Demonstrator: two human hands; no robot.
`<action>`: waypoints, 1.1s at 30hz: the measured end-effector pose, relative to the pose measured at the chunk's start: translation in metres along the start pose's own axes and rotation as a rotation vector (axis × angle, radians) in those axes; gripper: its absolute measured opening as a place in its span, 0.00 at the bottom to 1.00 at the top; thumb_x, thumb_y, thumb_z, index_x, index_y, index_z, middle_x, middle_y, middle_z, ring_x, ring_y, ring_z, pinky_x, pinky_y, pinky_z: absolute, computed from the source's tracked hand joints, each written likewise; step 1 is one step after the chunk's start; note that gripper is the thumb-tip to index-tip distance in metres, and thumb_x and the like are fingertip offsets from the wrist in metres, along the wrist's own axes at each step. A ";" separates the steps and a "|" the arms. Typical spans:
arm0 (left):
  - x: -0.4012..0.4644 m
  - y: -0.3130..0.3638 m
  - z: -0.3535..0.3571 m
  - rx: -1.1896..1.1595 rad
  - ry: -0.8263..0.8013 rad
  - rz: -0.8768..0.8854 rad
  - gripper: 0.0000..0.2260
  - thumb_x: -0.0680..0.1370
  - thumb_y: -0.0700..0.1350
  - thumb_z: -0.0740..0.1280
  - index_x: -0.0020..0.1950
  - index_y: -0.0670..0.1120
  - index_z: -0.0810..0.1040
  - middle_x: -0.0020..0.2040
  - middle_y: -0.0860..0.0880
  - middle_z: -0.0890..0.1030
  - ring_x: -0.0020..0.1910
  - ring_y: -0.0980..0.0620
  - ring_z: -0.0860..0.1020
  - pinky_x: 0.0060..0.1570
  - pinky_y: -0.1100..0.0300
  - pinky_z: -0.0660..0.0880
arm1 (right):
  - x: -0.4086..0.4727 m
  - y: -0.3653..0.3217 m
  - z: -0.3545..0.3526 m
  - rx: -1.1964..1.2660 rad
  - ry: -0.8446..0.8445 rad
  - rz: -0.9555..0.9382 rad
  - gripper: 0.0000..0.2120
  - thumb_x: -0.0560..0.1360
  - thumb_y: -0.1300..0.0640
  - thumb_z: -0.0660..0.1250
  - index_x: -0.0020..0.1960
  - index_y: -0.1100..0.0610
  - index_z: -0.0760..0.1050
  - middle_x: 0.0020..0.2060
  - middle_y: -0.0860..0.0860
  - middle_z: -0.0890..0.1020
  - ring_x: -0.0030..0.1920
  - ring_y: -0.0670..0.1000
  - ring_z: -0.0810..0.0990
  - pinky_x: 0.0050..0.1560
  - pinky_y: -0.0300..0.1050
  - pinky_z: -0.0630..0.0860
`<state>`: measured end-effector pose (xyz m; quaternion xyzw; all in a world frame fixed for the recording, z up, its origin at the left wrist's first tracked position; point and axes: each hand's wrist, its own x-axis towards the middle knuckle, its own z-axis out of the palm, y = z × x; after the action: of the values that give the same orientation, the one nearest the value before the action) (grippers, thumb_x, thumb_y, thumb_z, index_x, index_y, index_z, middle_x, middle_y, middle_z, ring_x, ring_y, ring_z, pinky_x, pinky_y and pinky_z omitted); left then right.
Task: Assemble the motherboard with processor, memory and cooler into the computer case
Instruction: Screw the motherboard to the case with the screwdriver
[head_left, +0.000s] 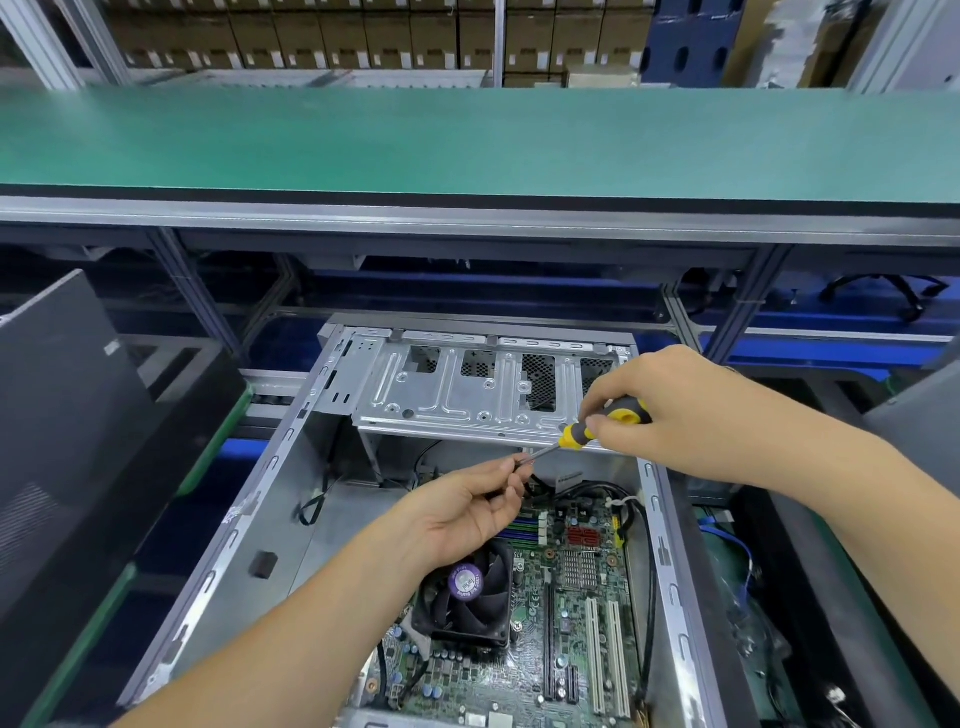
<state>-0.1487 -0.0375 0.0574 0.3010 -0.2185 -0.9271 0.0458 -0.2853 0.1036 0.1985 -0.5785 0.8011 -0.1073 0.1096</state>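
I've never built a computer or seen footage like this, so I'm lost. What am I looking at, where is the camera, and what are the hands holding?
The one picture comes from a camera worn on the person's head, looking down at their own hands. Below lies an open computer case with the motherboard and its cooler fan inside. The right hand grips a yellow and black screwdriver. The left hand pinches its metal tip, perhaps seating a screw, which is too small to see.
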 end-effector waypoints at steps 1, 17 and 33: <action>0.000 0.000 0.000 -0.006 -0.002 -0.005 0.09 0.74 0.32 0.63 0.52 0.33 0.78 0.38 0.41 0.82 0.29 0.54 0.79 0.32 0.65 0.79 | 0.000 0.000 0.000 0.004 0.000 0.000 0.08 0.75 0.45 0.62 0.45 0.44 0.79 0.25 0.46 0.74 0.22 0.45 0.64 0.25 0.37 0.63; 0.000 0.000 0.002 -0.014 0.013 0.012 0.09 0.79 0.32 0.58 0.53 0.33 0.77 0.39 0.40 0.82 0.29 0.54 0.79 0.32 0.65 0.79 | 0.001 -0.003 0.001 -0.004 0.004 -0.008 0.11 0.78 0.48 0.61 0.44 0.49 0.80 0.20 0.47 0.68 0.21 0.47 0.63 0.24 0.37 0.60; -0.004 -0.001 0.007 -0.169 0.014 -0.011 0.10 0.79 0.34 0.60 0.48 0.31 0.79 0.40 0.37 0.82 0.30 0.51 0.80 0.32 0.64 0.80 | 0.002 -0.005 0.006 0.042 0.042 -0.003 0.13 0.79 0.47 0.59 0.45 0.50 0.80 0.17 0.37 0.70 0.19 0.46 0.65 0.22 0.36 0.59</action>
<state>-0.1498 -0.0329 0.0643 0.3039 -0.1377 -0.9403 0.0673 -0.2791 0.0993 0.1938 -0.5749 0.8000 -0.1363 0.1049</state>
